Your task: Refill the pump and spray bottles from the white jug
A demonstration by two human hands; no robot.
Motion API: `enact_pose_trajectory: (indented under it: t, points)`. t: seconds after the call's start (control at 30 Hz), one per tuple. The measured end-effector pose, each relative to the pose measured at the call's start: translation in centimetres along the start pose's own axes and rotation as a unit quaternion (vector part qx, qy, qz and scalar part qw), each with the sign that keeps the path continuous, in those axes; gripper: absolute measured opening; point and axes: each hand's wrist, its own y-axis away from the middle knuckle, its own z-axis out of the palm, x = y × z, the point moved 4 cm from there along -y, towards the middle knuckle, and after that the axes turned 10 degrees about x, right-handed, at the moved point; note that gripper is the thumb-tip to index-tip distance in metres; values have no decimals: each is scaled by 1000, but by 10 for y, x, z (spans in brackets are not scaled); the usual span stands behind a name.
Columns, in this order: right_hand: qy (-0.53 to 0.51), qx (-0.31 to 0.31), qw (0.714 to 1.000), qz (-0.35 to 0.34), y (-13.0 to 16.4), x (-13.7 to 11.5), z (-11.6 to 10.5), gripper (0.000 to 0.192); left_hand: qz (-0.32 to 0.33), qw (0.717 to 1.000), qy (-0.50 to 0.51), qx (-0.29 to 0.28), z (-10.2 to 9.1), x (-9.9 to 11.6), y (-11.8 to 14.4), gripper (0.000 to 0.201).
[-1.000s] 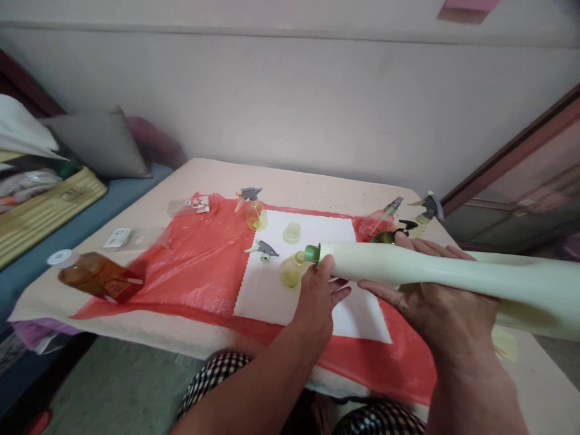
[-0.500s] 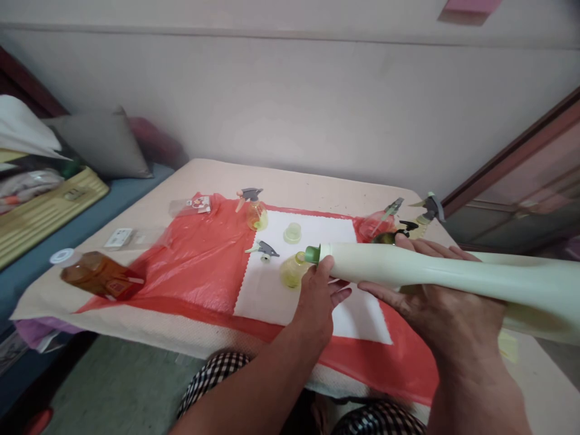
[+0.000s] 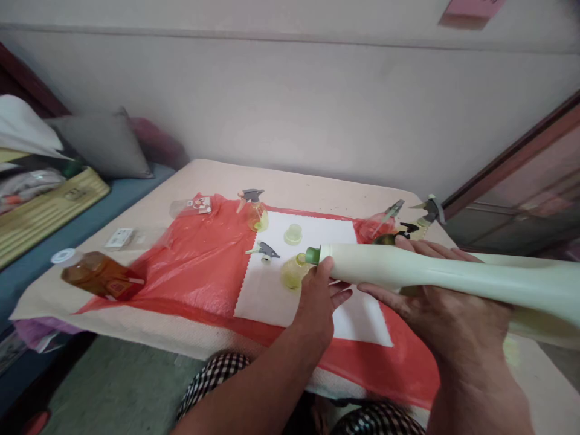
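A large pale green jug point(image 3: 389, 263) lies tipped on its side in the air, its green spout against or just above the neck of a small yellowish bottle point(image 3: 292, 273). My left hand point(image 3: 321, 299) is closed round the jug's neck end, beside the small bottle. From beneath and behind, my right hand point(image 3: 448, 314) grips the jug's handle part; some of its fingers are hidden. The small bottle stands on a white scalloped sheet point(image 3: 267, 296). Left of it lies a loose grey spray head point(image 3: 266, 251), and behind it sits a clear greenish cup point(image 3: 293, 234).
A red plastic sheet point(image 3: 194, 260) covers much of the table. A spray bottle point(image 3: 257, 216) stands behind the white sheet's left corner. A bottle of brown liquid point(image 3: 99, 275) stands front left. More spray bottles, one grey-headed point(image 3: 430, 210), are at the right. A wall point(image 3: 290, 103) rises behind.
Almost nothing differs. Both hands keep hold of the jug in the same tipped pose, and the view has shifted very slightly.
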Motion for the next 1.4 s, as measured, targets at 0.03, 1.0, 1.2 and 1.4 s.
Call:
enact_pose_trajectory:
  t: [0.03,1.0,1.2,1.4]
  points:
    - [-1,-1,1000,-1,-1,0,0,71,0,1000,2,2,0,0,0,51]
    - [1,-35,999,7,-1,-1,0,70,-5,1000,20,8,0,0,-1,45]
    - [4,-43,999,8,-4,-2,-1,68,-5,1000,16,12,1,0,-1,45]
    - [4,-31,1000,2,-4,-2,-2,70,-5,1000,20,4,2,-1,-1,44]
